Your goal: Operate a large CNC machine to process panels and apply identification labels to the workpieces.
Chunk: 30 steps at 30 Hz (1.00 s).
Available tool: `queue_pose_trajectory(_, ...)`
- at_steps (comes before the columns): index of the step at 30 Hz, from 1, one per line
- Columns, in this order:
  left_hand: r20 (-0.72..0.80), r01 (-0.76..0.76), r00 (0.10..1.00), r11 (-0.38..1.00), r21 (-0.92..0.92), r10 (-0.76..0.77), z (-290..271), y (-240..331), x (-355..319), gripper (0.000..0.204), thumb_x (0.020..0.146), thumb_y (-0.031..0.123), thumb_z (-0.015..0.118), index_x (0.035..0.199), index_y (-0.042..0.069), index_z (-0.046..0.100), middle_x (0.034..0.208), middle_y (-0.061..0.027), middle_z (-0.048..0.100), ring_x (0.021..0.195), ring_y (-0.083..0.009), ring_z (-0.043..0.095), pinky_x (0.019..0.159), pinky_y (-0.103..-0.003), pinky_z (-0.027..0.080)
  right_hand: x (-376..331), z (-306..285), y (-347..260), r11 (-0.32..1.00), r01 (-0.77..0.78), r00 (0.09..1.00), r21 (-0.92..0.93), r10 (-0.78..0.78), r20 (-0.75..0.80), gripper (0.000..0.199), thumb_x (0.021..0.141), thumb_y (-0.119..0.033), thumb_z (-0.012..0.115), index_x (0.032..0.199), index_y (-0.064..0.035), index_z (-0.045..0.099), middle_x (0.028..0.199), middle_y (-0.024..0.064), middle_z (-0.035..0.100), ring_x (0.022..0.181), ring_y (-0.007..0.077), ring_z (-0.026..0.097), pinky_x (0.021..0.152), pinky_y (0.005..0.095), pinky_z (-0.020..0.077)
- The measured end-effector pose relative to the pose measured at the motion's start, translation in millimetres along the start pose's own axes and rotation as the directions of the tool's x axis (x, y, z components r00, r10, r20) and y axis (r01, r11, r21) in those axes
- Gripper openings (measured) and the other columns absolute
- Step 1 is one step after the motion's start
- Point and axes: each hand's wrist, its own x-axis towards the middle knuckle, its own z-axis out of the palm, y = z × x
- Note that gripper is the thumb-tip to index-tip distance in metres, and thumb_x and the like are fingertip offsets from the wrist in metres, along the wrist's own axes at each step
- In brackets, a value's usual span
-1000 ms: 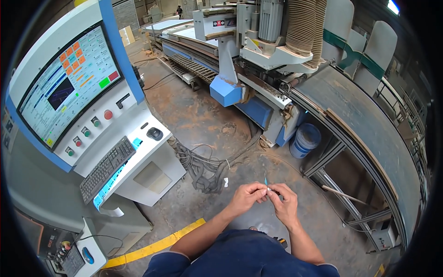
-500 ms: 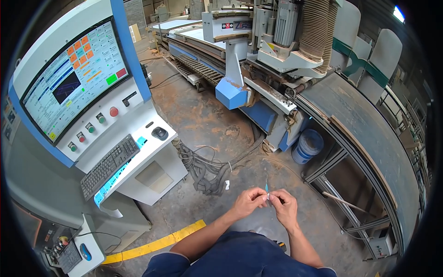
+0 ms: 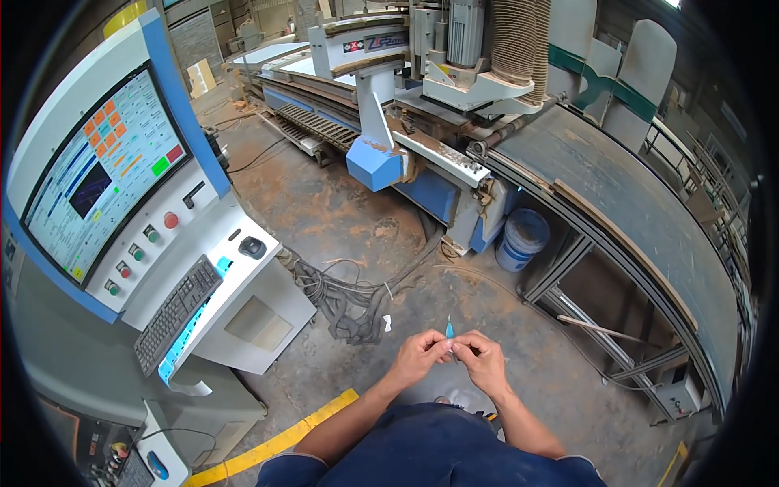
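Observation:
In front of my body, my left hand and my right hand meet, both pinched at the fingertips. Between them they grip a small pointed teal piece, its thin tip sticking up above the fingers. A bit of something white or pale shows at its lower end, mostly covered by my thumbs. The exact kind of thing is too small to tell.
On the left stands a control cabinet with a screen, keyboard and mouse. Cables and hoses lie on the floor beside a white scrap. A blue bucket sits by the machine's long bed at right.
The whole view has shifted slightly, so the cabinet and machine appear further left. Both hands stay together on the small teal piece, and more of it shows above the fingers.

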Motion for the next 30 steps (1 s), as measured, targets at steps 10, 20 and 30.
queue_pose_trajectory(10, 0.021, 0.024, 0.999, 0.999, -0.022, -0.024, 12.9, -6.6, -0.6, 0.021, 0.103, 0.022, 0.061, 0.101, 0.001, 0.066, 0.089, -0.0048, 0.07, 0.081, -0.0103, 0.067, 0.072, -0.026, 0.053, -12.0, -8.2, 11.2, 0.999, -0.016, 0.999, 0.04, 0.018, -0.045, 0.01, 0.092, -0.011, 0.072, 0.097, -0.0035, 0.076, 0.083, 0.0041, 0.066, 0.072, 0.0118, 0.058, 0.064, 0.0273, 0.0449)
queue_pose_trajectory(20, -0.002, 0.06, 0.998, 0.997, -0.051, -0.06, 6.2, -17.9, -6.3, 0.019, 0.103, 0.021, 0.06, 0.103, 0.002, 0.063, 0.09, -0.0033, 0.068, 0.082, -0.0099, 0.067, 0.072, -0.025, 0.052, -14.2, 0.2, 22.0, 0.994, -0.085, 0.995, 0.064, 0.088, -0.047, 0.013, 0.093, -0.012, 0.07, 0.095, 0.0001, 0.073, 0.083, 0.0024, 0.065, 0.071, 0.0108, 0.058, 0.064, 0.0257, 0.0452)
queue_pose_trajectory(30, -0.101, -0.039, 0.995, 0.985, -0.17, 0.022, -22.0, -9.4, -13.4, 0.011, 0.102, 0.013, 0.057, 0.099, 0.003, 0.059, 0.088, -0.0113, 0.071, 0.082, -0.0164, 0.07, 0.073, -0.028, 0.055, 11.9, -22.8, 32.5, 0.644, -0.025, 0.956, 0.765, 0.238, -0.169, 0.012, 0.099, -0.017, 0.064, 0.096, -0.0059, 0.062, 0.086, 0.0026, 0.066, 0.074, 0.0136, 0.063, 0.064, 0.0268, 0.0506)
